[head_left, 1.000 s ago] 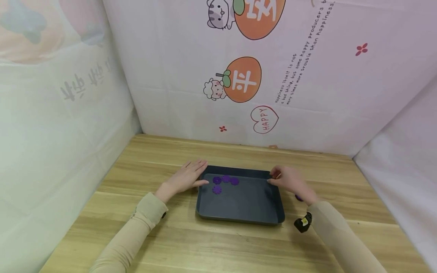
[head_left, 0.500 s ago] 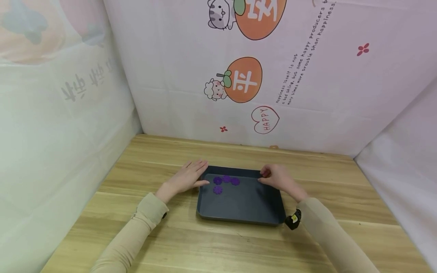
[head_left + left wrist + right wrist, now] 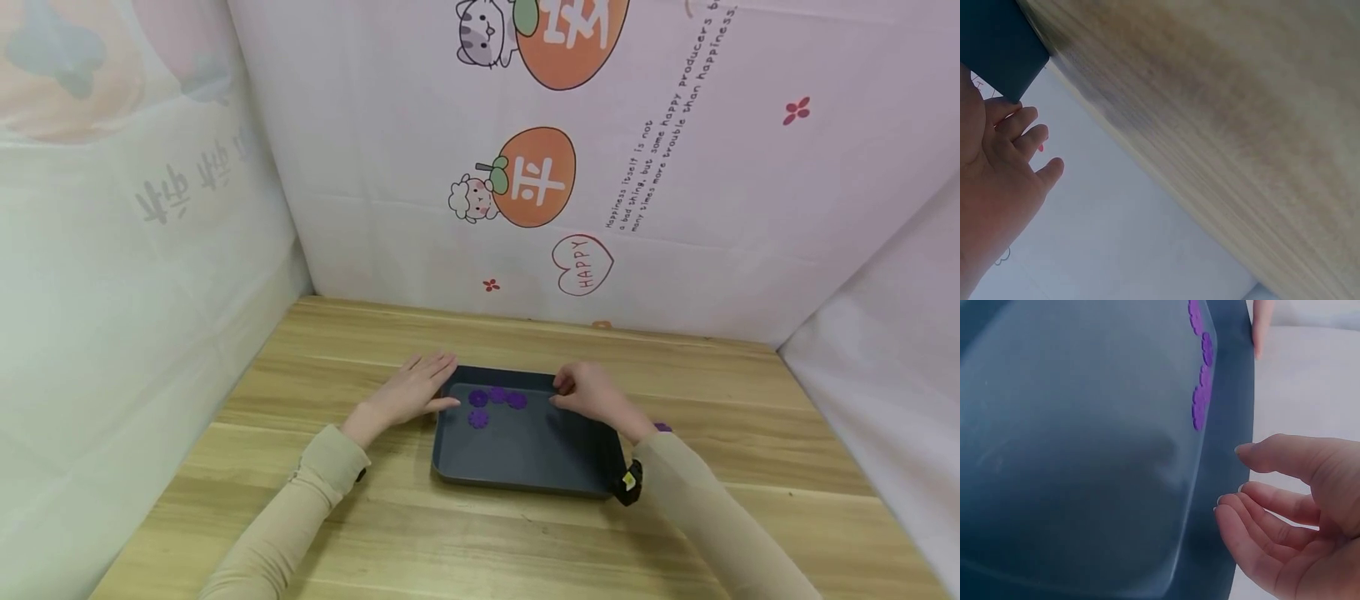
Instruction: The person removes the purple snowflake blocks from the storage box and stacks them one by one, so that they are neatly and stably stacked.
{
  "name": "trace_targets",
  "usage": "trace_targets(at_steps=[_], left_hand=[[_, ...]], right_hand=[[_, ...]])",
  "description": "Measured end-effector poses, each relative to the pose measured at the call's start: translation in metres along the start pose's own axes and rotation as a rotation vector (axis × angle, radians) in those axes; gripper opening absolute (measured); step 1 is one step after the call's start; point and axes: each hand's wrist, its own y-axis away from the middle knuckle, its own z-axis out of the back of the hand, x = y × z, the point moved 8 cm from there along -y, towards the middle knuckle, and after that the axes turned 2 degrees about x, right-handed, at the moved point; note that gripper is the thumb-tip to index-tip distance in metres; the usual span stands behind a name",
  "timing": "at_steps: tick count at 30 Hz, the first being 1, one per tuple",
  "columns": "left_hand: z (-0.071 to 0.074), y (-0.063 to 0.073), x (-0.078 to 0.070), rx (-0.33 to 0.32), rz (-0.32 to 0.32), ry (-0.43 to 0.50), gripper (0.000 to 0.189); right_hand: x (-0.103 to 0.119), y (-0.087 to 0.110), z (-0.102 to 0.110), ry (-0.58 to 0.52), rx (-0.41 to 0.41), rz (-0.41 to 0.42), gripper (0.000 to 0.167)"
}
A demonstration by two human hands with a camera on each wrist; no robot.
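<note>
A dark grey rectangular tray [image 3: 517, 458] sits on the table. Toward its far left corner lie several flat purple flower-shaped discs [image 3: 478, 418], seen edge-on as purple discs [image 3: 1199, 407] in the right wrist view. My left hand [image 3: 411, 390] rests with straightened fingers against the tray's left rim, thumb over the edge. In the left wrist view that hand [image 3: 1007, 150] touches the tray corner. Over the tray's far right part hovers my right hand [image 3: 598, 397]. The right wrist view shows this hand [image 3: 1297, 512] with thumb and fingers apart, loosely bent, nothing between them.
Another purple piece [image 3: 663, 427] lies on the wooden table [image 3: 480, 542] right of the tray, partly hidden by my right forearm. A printed white cloth [image 3: 405, 208] hangs behind the table, and plain-looking cloth stands at the right side.
My right hand has moved left from the tray's right rim, toward the discs. The left hand and the discs have stayed where they were.
</note>
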Motion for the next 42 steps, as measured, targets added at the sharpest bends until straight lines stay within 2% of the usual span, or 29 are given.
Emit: trace_targets(at_steps=[16, 36, 42], left_hand=[[0.000, 0.000, 0.000, -0.002, 0.002, 0.005, 0.077], [-0.001, -0.001, 0.001, -0.003, -0.005, -0.010, 0.077], [0.000, -0.001, -0.001, -0.011, -0.008, -0.003, 0.077]], right_hand=[[0.019, -0.010, -0.021, -0.038, 0.044, 0.033, 0.023], [0.029, -0.021, -0.037, -0.010, 0.078, -0.029, 0.025], [0.031, -0.026, -0.039, 0.035, 0.088, -0.047, 0.022]])
